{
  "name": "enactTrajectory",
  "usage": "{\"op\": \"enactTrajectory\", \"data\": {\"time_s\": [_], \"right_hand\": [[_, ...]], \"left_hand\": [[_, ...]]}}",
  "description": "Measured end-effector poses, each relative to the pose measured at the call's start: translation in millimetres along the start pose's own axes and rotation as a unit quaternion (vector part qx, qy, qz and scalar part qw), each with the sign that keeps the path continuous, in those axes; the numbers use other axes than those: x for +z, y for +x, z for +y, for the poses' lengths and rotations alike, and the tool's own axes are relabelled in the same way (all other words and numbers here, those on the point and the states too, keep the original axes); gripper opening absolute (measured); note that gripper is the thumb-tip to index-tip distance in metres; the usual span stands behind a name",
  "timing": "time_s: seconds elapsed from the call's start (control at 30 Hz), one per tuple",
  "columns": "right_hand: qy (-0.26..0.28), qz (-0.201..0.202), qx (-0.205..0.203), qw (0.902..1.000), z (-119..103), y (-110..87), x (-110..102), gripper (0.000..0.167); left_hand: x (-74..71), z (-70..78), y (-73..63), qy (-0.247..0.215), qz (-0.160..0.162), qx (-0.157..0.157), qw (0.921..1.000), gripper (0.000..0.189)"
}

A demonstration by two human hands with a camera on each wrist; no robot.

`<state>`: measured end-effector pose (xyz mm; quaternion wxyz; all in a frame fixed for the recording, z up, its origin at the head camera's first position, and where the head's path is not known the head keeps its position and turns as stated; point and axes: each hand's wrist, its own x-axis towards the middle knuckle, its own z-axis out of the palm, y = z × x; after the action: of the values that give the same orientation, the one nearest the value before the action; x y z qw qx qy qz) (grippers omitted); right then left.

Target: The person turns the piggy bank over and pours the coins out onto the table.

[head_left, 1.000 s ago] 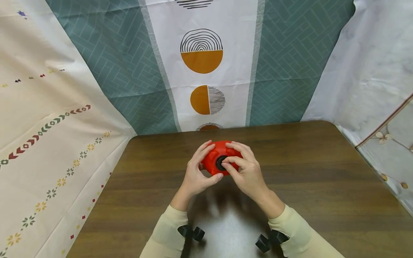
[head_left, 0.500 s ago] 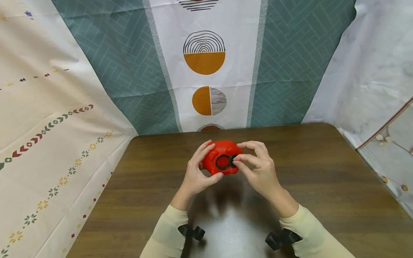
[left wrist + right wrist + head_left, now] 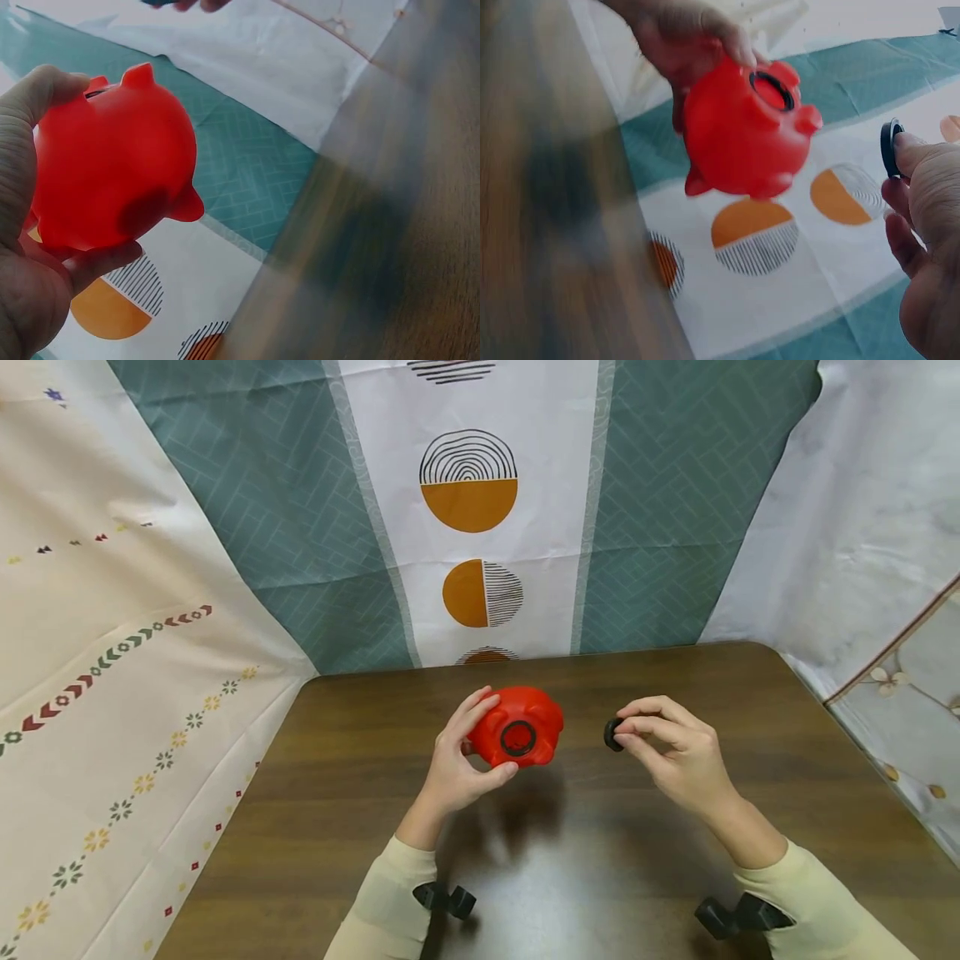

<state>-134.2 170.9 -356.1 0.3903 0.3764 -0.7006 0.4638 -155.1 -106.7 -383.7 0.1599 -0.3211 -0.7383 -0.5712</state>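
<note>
Head cam: the red piggy bank [image 3: 534,703] is clamped in the left hand [image 3: 453,768], held up above the wooden table [image 3: 360,777] with its black-rimmed hole [image 3: 518,738] turned to the camera. The hands are kept apart, and a small black plug [image 3: 612,735] is pinched by the right hand [image 3: 682,756], well clear of the pig. Left wrist cam: the coin slot [image 3: 96,93] can be seen, patterned cloth [image 3: 247,169] behind. Right wrist cam: the hole's shown among stubby feet [image 3: 808,118], plug gripped off to the side.

Brown table [image 3: 315,827], patterned cloth [image 3: 468,543] behind
</note>
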Motion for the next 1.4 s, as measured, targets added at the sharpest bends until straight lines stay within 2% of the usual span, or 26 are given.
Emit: {"op": "enactTrajectory", "data": {"time_s": [0.1, 0.3, 0.5, 0.67, 0.93, 1.03, 1.1, 1.17, 1.23, 1.27, 1.33, 1.4], "right_hand": [[-0.018, -0.011, 0.013, 0.9997, 5.1, -4.5, -9.5, 0.008], [-0.045, -0.043, 0.045, 0.9971, 18.4, -13.1, -25.0, 0.032], [-0.036, -0.097, 0.081, 0.9914, 39.4, -27.6, -38.0, 0.030], [-0.027, -0.133, 0.143, 0.9804, 58.7, -39.7, -49.4, 0.025], [-0.041, -0.165, 0.244, 0.9548, 86.0, -53.7, -67.4, 0.015], [-0.051, -0.172, 0.268, 0.9465, 102.1, -64.4, -74.8, 0.013], [-0.060, -0.176, 0.276, 0.9430, 119.6, -76.0, -80.7, 0.013], [-0.071, -0.182, 0.278, 0.9406, 135.9, -86.9, -86.5, 0.012], [-0.080, -0.191, 0.277, 0.9382, 150.8, -96.9, -92.1, 0.011], [-0.086, -0.195, 0.278, 0.9368, 153.2, -98.6, -94.1, 0.010], [-0.092, -0.204, 0.281, 0.9333, 156.8, -101.5, -97.9, 0.008], [-0.095, -0.209, 0.286, 0.9304, 160.2, -104.1, -101.1, 0.006]], "left_hand": [[0.4, -1.0, -1.3, -0.002, -0.002, -0.004, 1.0000, 0.069], [1.4, -1.1, -1.8, 0.000, -0.002, -0.007, 1.0000, 0.069], [2.7, -0.8, -2.8, 0.003, -0.004, -0.007, 1.0000, 0.070], [3.5, -7.4, -5.4, 0.002, -0.002, -0.006, 1.0000, 0.070], [5.3, -40.9, -11.8, 0.004, -0.005, -0.020, 0.9998, 0.072], [5.9, -27.1, -9.0, 0.001, -0.008, -0.019, 0.9998, 0.071], [7.0, -26.9, -8.5, 0.002, -0.008, -0.014, 0.9999, 0.071], [7.6, -16.1, -6.2, 0.003, -0.009, -0.018, 0.9998, 0.069], [8.5, -16.0, -5.3, 0.004, -0.010, -0.016, 0.9998, 0.069], [8.9, -15.9, -4.9, 0.005, -0.011, -0.016, 0.9998, 0.069], [9.7, -5.2, -2.4, 0.004, -0.014, -0.021, 0.9997, 0.069], [10.9, -5.5, -1.6, 0.006, -0.016, -0.018, 0.9997, 0.070]]}}
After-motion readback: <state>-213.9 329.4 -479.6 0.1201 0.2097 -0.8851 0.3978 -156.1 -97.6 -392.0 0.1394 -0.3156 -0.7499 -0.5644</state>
